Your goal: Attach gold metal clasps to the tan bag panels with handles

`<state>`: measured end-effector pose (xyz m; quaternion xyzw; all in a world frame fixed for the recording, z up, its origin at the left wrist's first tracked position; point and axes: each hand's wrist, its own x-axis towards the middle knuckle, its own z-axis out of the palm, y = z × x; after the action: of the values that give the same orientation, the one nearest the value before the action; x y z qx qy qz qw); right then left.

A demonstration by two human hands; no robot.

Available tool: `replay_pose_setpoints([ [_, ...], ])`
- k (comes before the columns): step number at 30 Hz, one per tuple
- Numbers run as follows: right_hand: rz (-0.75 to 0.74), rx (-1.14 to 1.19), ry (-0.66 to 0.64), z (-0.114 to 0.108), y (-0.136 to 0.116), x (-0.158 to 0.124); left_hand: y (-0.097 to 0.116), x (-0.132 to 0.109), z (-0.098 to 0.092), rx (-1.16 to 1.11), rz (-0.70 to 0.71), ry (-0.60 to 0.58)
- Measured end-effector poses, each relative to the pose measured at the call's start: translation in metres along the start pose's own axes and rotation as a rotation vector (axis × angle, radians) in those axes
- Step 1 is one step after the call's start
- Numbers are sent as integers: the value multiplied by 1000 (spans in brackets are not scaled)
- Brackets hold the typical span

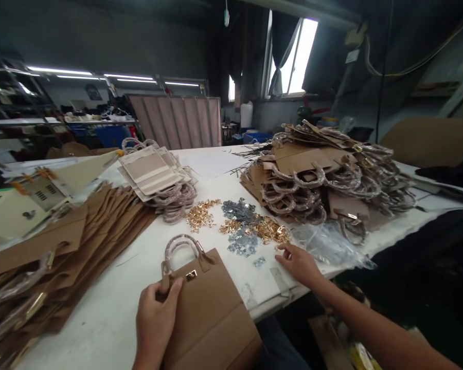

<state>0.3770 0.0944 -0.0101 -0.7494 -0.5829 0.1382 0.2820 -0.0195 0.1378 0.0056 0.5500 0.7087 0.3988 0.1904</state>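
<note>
Our left forearm comes up from the lower edge of the view, and the left hand (158,313) stands upright at the near side of the table (108,298). Our right forearm slants in from the lower right corner, bent at the wrist, so that the right hand (299,262) lies low over the table's near edge, knuckles up and fingers pointing left.

With the left we grip a brown bag panel (212,313) by its upper left corner, thumb flat on the front beside a gold clasp (191,275). The panel is in front of us, tilted, its film-wrapped handle (183,238) pointing away and its lower part reaching past the table edge. Our right fingers are partly curled, thumb and forefinger close together, just beside the gold fittings (272,231); we cannot tell whether they pinch a small piece. Grey metal plates (243,242) lie left of that hand, and a clear plastic bag (332,244) lies behind it.

On the wall at upper right we make out a pale label (352,56), its writing too small to read.
</note>
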Motion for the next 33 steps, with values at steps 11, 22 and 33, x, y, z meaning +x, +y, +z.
replay_pose_setpoints([
  [11, 4, -230, 28, -2, 3, 29, 8, -5, -12, -270, -170, -6],
  [22, -212, -179, -154, 25, -2, -14, -3, -16, -18, -785, -498, 79],
  [33, -510, -476, -108, 13, 26, -17, -6, -29, -42, -1131, -580, 8],
])
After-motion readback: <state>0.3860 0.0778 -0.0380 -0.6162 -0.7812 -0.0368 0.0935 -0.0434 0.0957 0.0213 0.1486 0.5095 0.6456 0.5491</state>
